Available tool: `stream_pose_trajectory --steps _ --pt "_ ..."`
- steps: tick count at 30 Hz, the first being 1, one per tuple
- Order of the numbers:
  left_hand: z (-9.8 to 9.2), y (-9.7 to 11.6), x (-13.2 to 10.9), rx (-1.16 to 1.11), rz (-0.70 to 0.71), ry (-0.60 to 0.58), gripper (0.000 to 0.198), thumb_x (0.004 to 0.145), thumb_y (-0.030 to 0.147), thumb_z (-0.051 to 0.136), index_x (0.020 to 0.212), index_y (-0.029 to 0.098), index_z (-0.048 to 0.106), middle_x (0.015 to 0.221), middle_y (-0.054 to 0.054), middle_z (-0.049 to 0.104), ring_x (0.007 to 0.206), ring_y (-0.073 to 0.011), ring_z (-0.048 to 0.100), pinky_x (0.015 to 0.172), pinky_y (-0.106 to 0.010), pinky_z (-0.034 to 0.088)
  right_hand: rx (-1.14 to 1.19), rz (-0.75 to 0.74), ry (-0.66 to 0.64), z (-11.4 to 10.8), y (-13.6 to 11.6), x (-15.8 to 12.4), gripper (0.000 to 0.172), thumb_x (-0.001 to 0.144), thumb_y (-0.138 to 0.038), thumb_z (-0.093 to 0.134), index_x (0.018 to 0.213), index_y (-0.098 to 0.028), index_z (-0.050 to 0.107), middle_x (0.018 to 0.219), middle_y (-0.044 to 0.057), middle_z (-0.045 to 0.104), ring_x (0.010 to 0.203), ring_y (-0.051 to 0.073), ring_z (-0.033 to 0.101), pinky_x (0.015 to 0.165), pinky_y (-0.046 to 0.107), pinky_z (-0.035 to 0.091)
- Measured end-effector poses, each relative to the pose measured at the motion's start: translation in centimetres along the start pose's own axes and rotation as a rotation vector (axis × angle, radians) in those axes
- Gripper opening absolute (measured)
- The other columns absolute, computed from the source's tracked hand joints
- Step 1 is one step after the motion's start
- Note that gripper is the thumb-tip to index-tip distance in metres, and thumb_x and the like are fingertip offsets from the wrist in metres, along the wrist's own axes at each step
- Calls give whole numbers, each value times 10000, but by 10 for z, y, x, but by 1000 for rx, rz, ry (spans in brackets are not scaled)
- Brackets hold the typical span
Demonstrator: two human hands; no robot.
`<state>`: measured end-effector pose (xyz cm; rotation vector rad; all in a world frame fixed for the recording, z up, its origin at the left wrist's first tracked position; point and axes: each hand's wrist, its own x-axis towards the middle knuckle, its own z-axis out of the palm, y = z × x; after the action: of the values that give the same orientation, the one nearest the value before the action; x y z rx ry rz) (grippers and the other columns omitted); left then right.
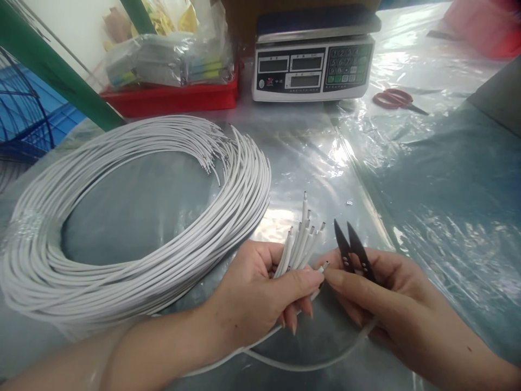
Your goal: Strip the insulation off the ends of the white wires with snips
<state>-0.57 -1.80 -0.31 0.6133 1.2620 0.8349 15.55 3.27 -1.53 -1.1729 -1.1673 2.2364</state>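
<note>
My left hand (264, 288) is closed around a bunch of white wire ends (301, 239) that fan upward with stripped metal tips. My right hand (374, 288) grips small black thread snips (352, 250), blades pointing up and slightly apart. The thumb and forefinger of my right hand also pinch one wire end (324, 267) against the fingertips of my left hand. A big coil of white wires (122, 217) lies on the table to the left, and loose wire loops (293, 361) run below my hands.
Clear plastic sheeting (427, 179) covers the table. A digital weighing scale (313, 65) stands at the back centre. Left of it sits a red tray (171, 98) holding bagged items. Red-handled scissors (394, 99) lie at the back right. A green post (52, 70) slants at the left.
</note>
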Motion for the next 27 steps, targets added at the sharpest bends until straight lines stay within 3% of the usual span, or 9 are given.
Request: stream_pose_trajectory --steps 5,12,22,27 --pt "0 -1 0 20 21 15 272 759 310 626 562 134 564 509 -18 573 358 -61 430 372 -185 323 82 14 17 -4 4 0 121 766 -351 742 804 -236 745 454 -68 462 436 52 370 406 124 321" --pt "2 -1 1 -27 21 57 153 714 221 668 622 138 579 487 16 559 356 -53 436 356 -151 348 121 2 71 -5 5 -1 129 729 -340 777 730 -214 753 429 -49 502 414 47 376 394 120 327" --pt "4 2 -2 -3 13 104 157 704 178 658 582 138 567 470 26 537 370 -55 442 367 -148 367 128 17 96 -4 5 4 142 691 -336 801 691 -202 752 394 -62 458 379 37 345 360 109 294" --pt "6 3 -2 42 38 131 157 705 185 658 586 143 565 481 31 534 402 -62 449 390 -158 375 112 71 154 1 3 4 210 600 -354 840 636 -172 740 363 -63 442 360 40 331 352 130 277"
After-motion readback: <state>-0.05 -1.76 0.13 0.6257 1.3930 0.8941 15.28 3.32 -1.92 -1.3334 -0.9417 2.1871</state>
